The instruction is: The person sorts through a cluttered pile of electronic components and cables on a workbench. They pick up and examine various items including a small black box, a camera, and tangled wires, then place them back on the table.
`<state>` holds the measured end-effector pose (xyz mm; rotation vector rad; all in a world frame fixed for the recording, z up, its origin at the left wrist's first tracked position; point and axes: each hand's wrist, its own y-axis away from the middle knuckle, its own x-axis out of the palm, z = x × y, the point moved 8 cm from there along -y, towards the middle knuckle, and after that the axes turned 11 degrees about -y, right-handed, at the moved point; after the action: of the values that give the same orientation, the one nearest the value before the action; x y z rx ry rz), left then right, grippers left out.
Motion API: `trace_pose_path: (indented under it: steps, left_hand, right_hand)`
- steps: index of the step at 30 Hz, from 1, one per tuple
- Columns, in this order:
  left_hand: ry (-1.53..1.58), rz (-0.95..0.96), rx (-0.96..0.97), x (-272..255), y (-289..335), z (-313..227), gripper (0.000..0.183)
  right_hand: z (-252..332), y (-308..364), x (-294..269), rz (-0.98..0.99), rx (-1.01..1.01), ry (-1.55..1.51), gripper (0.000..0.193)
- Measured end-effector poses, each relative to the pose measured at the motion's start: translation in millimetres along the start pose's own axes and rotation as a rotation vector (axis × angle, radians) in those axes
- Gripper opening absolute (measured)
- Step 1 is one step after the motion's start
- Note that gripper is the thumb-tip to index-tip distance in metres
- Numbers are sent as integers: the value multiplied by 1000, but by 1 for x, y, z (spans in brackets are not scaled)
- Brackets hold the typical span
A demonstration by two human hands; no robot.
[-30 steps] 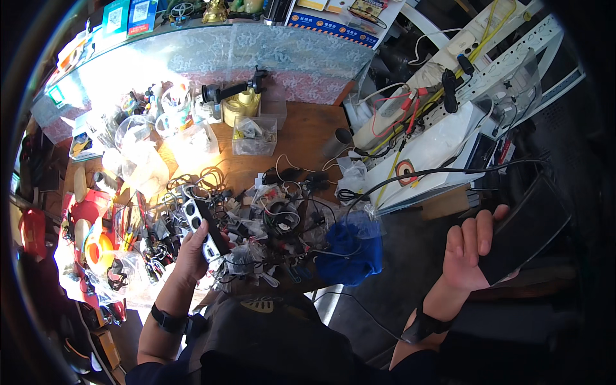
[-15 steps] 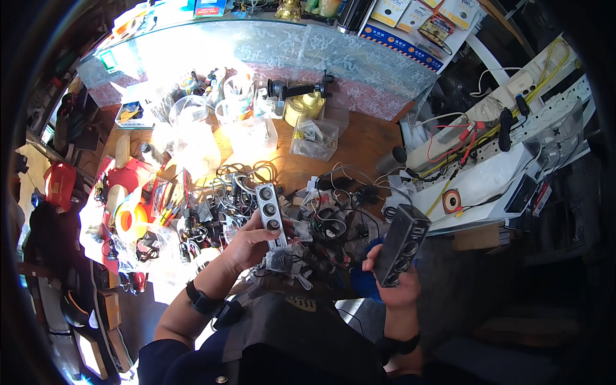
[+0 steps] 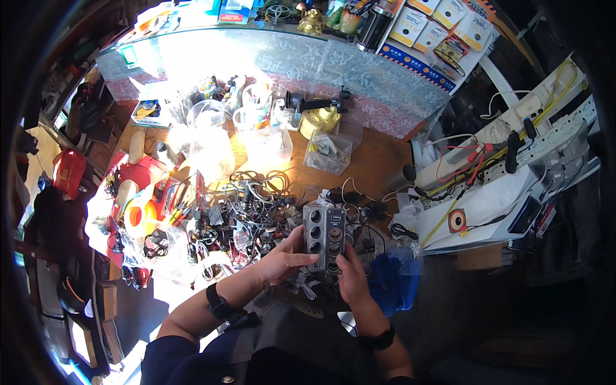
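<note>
My left hand (image 3: 283,260) grips a grey multi-socket car charger splitter (image 3: 315,231), a long block with three round sockets in a row. In my right hand (image 3: 353,277) is a black multi-socket splitter (image 3: 335,224), with a small rectangular port above its round sockets. Both blocks stand upright side by side, their socket faces toward me, seemingly touching. My fingers wrap round their outer sides, with the thumbs on the lower front. Behind and beneath them spreads a heap of tangled cables (image 3: 253,208) and small plastic bags.
On the wooden table (image 3: 378,144) stand clear plastic boxes (image 3: 327,153) and a gold-coloured container (image 3: 319,120). An orange tape roll (image 3: 139,217) lies at left. A blue bag (image 3: 393,279) hangs by the near right edge. Power strips and wires (image 3: 478,154) line the right side.
My right hand has brought the black splitter left and up against the grey one. My left hand has moved right with its splitter, now upright. The view has shifted slightly.
</note>
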<state>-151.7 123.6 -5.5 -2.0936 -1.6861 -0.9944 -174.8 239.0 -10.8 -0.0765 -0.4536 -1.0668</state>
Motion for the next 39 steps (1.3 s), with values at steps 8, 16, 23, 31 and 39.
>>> trace_pose_path:
  steps: [8,16,23,31,39]
  left_hand:
    - [-987,-412,82,-23,-6,-9,113]
    - [-934,-554,316,-17,7,-31,85]
    - [-717,-415,134,-24,-8,-17,73]
    - [-222,-154,-76,-31,-3,-38,58]
    - [-68,240,-32,36,6,-87,69]
  right_hand:
    - [10,4,26,-41,-280,612,63]
    - [24,-1,43,-96,-335,887,76]
    - [37,5,62,-28,-382,1093,96]
    - [74,-8,33,68,-480,661,54]
    - [20,-61,30,331,-36,-116,61]
